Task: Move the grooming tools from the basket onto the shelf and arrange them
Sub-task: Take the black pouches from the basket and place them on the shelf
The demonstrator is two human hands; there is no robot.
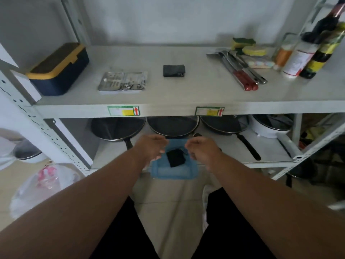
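Fingers of both hands [151, 148] [202, 151] hang loosely curled, grasping nothing, above one basket [173, 172] holding one black pouch [175, 157].

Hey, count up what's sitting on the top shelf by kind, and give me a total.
Storage box: 1
Open grooming kit: 1
Black pouch: 1
Sponges: 2
Bottles: 4
Utensil bundle: 1, pieces too overlapped to count
Total: 10
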